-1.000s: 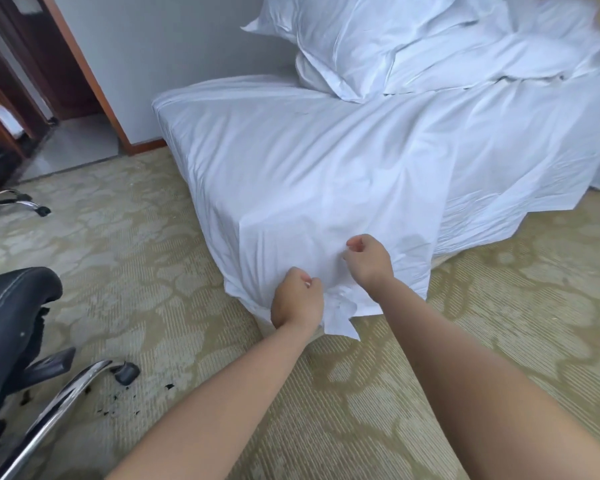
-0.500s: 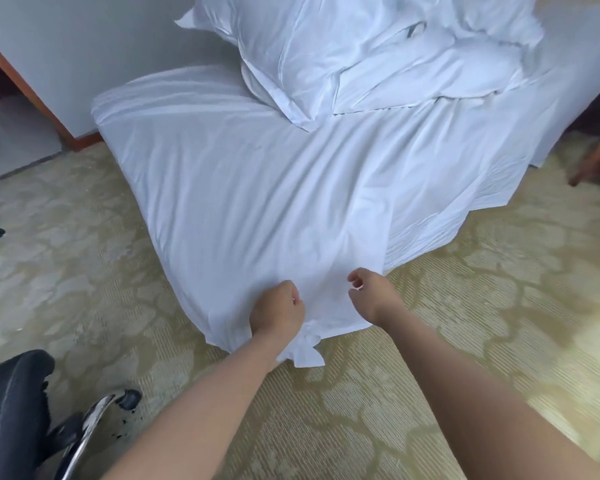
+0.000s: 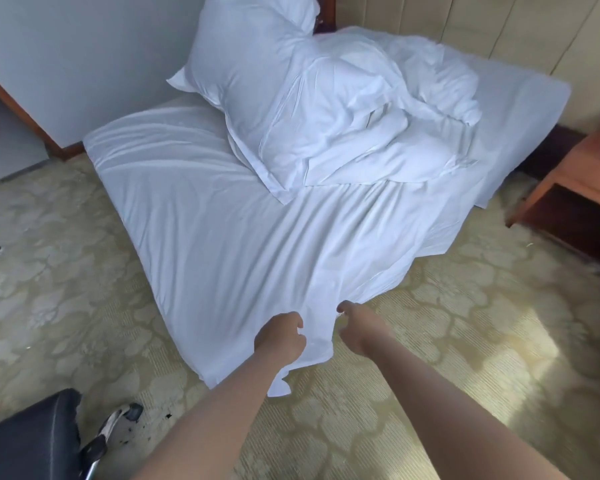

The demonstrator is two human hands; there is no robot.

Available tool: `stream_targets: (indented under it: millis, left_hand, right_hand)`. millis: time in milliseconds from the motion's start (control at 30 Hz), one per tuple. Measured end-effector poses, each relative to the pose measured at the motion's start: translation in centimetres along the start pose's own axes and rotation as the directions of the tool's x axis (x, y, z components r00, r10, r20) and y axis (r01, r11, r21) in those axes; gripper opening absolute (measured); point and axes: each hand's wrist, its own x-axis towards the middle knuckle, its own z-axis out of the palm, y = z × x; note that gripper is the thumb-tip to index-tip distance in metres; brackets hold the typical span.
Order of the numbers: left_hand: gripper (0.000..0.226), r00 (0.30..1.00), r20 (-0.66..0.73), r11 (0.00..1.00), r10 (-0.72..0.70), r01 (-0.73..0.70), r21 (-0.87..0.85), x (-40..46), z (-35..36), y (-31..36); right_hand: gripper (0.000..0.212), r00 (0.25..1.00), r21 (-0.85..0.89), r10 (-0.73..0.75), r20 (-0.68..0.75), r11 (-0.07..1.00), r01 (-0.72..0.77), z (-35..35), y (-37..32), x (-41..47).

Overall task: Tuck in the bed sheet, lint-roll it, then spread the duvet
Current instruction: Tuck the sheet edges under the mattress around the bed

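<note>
A white bed sheet (image 3: 201,216) covers the bed and hangs loose over its near corner down to the carpet. My left hand (image 3: 280,337) grips a fold of the sheet at that corner. My right hand (image 3: 361,329), a little to the right, pinches the sheet's edge. Between the two hands the cloth is pulled into a narrow flap. A crumpled white duvet (image 3: 378,133) lies bunched at the head of the bed, with a white pillow (image 3: 253,81) leaning on it.
Patterned beige carpet (image 3: 430,341) surrounds the bed. A black office chair (image 3: 25,441) with a chrome leg stands at the lower left. A wooden nightstand (image 3: 575,188) is at the right. A grey wall runs behind the bed at the left.
Both hands keep their hold and have drawn the sheet corner lower and outward. The view has lifted, showing more of the duvet and the nightstand.
</note>
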Motion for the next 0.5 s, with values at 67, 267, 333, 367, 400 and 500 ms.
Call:
stream_targets:
  millis: [67, 267, 333, 367, 400, 500]
  left_hand:
    - [0.034, 1.000, 0.005, 1.000, -0.002, 0.002, -0.010, 0.9, -0.6, 0.6]
    - [0.032, 0.999, 0.042, 1.000, -0.007, 0.008, -0.029, 5.4, -2.7, 1.8]
    - [0.032, 0.998, 0.055, 0.999, -0.012, 0.014, -0.036, 7.5, -3.4, 2.3]
    - [0.032, 0.998, 0.064, 0.999, -0.012, 0.015, -0.041, 8.5, -3.6, 2.6]
    - [0.032, 0.997, 0.080, 0.999, -0.015, 0.019, -0.045, 9.3, -3.9, 2.9]
    - [0.033, 0.994, 0.102, 0.999, -0.030, 0.033, -0.030, 11.5, -4.5, 4.4]
  right_hand:
    - [0.045, 1.000, -0.042, -0.007, 0.004, 0.999, 0.007, -1.7, 0.0, 0.7]
    - [0.043, 0.999, -0.107, 0.010, 0.044, 0.994, -0.005, -5.1, -0.4, 4.6]
    - [0.042, 0.999, -0.124, 0.010, 0.039, 0.992, -0.005, -6.0, -0.5, 6.3]
    - [0.042, 0.999, -0.145, 0.004, 0.046, 0.989, 0.003, -6.4, -0.5, 7.2]
    - [0.042, 0.998, -0.165, 0.000, 0.063, 0.986, 0.011, -6.9, -0.5, 7.9]
    - [0.042, 0.994, -0.203, -0.028, 0.108, 0.978, 0.050, -8.8, 0.0, 10.3]
